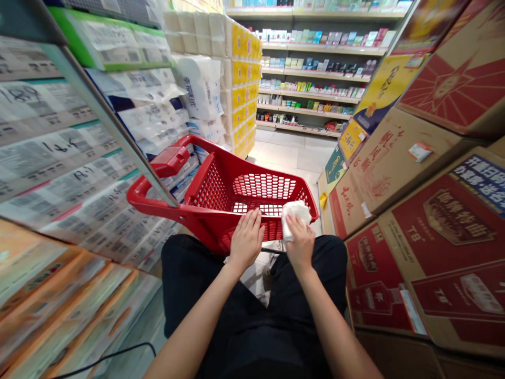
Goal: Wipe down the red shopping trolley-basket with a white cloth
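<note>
A red plastic shopping basket (pixel 252 181) with slotted sides, a red handle and a long metal pull bar stands on the floor in front of my knees. My left hand (pixel 248 237) lies with its fingers stretched flat against the near rim and side, holding nothing. Farther right, my right hand (pixel 300 239) presses a folded white cloth (pixel 295 213) over the rim near the basket's right end. The cloth hangs partly down the outer side. My right fingertips rest on top of it; its underside is hidden.
Stacked packs of tissue paper (pixel 90 163) rise close on the left, with yellow-and-white paper packs (pixel 242 79) beyond. Cardboard cartons (pixel 445 237) pile up close on the right. Shelves of small goods (pixel 311 73) stand across the aisle's far end. A black cable (pixel 118 351) lies at lower left.
</note>
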